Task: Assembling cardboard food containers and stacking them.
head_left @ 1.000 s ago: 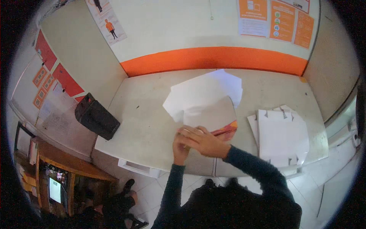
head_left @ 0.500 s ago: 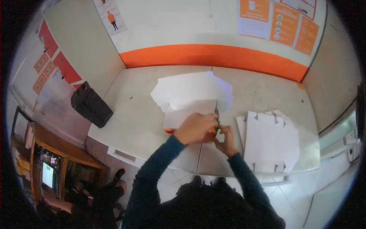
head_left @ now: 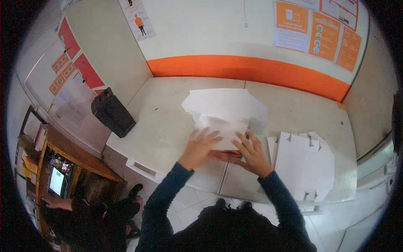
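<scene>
A partly folded cardboard box [head_left: 228,127], white inside with a red-orange printed front, lies on the table before me. Its wide white lid flap [head_left: 224,101] spreads out toward the wall. My left hand [head_left: 199,147] rests on the box's left side, fingers spread and a little blurred. At the right front corner is my right hand [head_left: 253,153], its fingers stretched apart over the box's edge. Neither hand is closed round the cardboard. Parts of the side walls are hidden beneath my hands.
Flat white box blanks [head_left: 305,166] with slotted edges lie stacked on the table's [head_left: 168,113] right side. A black bin-like container [head_left: 112,113] stands at its left edge. At lower left, another person [head_left: 84,218] sits by a wooden desk with a lit laptop [head_left: 56,181].
My hands have come apart from the box's right front corner. The left one has moved to the left side, and the fingers of both have spread. The whole view has shifted slightly.
</scene>
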A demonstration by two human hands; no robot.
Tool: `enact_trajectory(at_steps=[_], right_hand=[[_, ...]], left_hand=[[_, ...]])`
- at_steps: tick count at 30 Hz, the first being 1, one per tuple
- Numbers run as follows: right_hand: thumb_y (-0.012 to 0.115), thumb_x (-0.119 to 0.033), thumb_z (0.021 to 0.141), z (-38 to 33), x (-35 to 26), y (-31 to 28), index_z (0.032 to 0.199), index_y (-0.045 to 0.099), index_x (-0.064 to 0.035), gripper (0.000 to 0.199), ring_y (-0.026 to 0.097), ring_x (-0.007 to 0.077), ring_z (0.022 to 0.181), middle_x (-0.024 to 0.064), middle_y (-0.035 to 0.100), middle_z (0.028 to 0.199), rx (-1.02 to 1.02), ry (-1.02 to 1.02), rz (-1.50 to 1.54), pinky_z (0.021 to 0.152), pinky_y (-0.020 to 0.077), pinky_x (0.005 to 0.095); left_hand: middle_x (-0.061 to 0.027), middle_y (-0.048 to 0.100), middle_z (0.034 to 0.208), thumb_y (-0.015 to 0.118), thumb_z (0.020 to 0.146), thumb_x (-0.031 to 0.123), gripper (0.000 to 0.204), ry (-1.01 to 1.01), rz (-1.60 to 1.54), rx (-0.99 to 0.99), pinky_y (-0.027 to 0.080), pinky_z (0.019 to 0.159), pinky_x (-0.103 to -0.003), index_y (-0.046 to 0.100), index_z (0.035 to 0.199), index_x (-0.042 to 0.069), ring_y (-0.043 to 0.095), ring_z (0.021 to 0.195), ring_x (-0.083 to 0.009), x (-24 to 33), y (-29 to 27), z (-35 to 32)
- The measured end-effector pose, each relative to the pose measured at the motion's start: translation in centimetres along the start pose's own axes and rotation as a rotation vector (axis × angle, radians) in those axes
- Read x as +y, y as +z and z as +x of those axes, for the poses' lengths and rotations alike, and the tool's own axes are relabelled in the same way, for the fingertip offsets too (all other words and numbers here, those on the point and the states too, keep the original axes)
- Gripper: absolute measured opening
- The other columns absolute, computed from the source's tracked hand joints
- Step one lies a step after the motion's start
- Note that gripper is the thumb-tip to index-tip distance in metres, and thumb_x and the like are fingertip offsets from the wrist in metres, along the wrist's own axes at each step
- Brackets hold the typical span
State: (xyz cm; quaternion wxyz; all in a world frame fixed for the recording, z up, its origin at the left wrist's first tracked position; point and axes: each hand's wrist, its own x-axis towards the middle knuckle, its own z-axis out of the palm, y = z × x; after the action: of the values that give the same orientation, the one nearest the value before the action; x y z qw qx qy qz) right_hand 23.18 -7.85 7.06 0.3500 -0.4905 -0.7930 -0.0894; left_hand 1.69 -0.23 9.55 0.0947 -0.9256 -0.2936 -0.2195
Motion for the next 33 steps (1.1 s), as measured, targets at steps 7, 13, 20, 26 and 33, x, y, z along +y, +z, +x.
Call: enact_trajectory(at_steps=[7, 13, 20, 26, 33], right_hand=[[0.059, -0.015, 0.067, 1.0, 1.9, 0.8, 0.08, 0.056, -0.0136, 0.013, 0.055, 0.0186, 0.094, 0.0012, 0.056, 0.079, -0.268, -0.234, 0.003, 0.101, 0.0322, 0.0432], [0.063, -0.017, 0.068, 0.2, 1.8, 0.9, 0.084, 0.06, -0.0119, 0.017, 0.056, 0.0194, 0.09, 0.0028, 0.059, 0.083, -0.309, -0.217, 0.061, 0.098, 0.0361, 0.0408], [0.061, -0.017, 0.079, 1.4, 4.1, 1.2, 0.105, 0.059, -0.0049, 0.029, 0.049, 0.0289, 0.107, 0.0127, 0.056, 0.112, 0.117, 0.114, 0.407, 0.094, 0.0358, 0.0385], [0.049, -0.016, 0.083, 1.8, 5.4, 6.8, 0.084, 0.064, -0.0029, 0.02, 0.051, 0.0299, 0.102, 0.0135, 0.06, 0.093, 0.444, 0.193, 0.448, 0.091, 0.0349, 0.0407], [0.046, -0.017, 0.085, 1.4, 4.2, 8.9, 0.07, 0.059, -0.0004, 0.025, 0.052, 0.0284, 0.096, 0.0134, 0.058, 0.081, 0.687, 0.343, 0.663, 0.086, 0.0377, 0.04]], left_hand=[[0.0001, 0.06, 0.087, 0.059, 0.076, 0.019, 0.004, -0.019, -0.087, -0.185, 0.026, 0.1, -0.047, 0.06, 0.08, 0.018, 0.052, 0.104, -0.0183, -6.9, 2.3, -3.2], [-0.0019, 0.061, 0.089, 0.057, 0.082, 0.02, 0.007, 0.072, -0.142, -0.167, 0.03, 0.097, -0.046, 0.061, 0.084, 0.016, 0.053, 0.102, -0.0195, -6.6, 2.5, -3.9], [-0.0063, 0.059, 0.104, 0.055, 0.084, 0.037, 0.04, -0.91, -1.034, -0.09, 0.043, 0.083, -0.032, 0.055, 0.11, 0.006, 0.054, 0.094, -0.0127, -10.2, 2.5, 1.2], [-0.0124, 0.049, 0.121, 0.051, 0.086, 0.04, 0.055, -0.89, -1.557, -0.036, 0.038, 0.09, -0.026, 0.046, 0.121, -0.002, 0.049, 0.108, -0.0165, -9.3, 7.0, 3.8], [-0.012, 0.054, 0.114, 0.053, 0.085, 0.038, 0.055, -0.992, -1.551, -0.188, 0.042, 0.086, -0.029, 0.045, 0.12, -0.002, 0.053, 0.103, -0.0189, -10.8, 8.3, 3.0]])
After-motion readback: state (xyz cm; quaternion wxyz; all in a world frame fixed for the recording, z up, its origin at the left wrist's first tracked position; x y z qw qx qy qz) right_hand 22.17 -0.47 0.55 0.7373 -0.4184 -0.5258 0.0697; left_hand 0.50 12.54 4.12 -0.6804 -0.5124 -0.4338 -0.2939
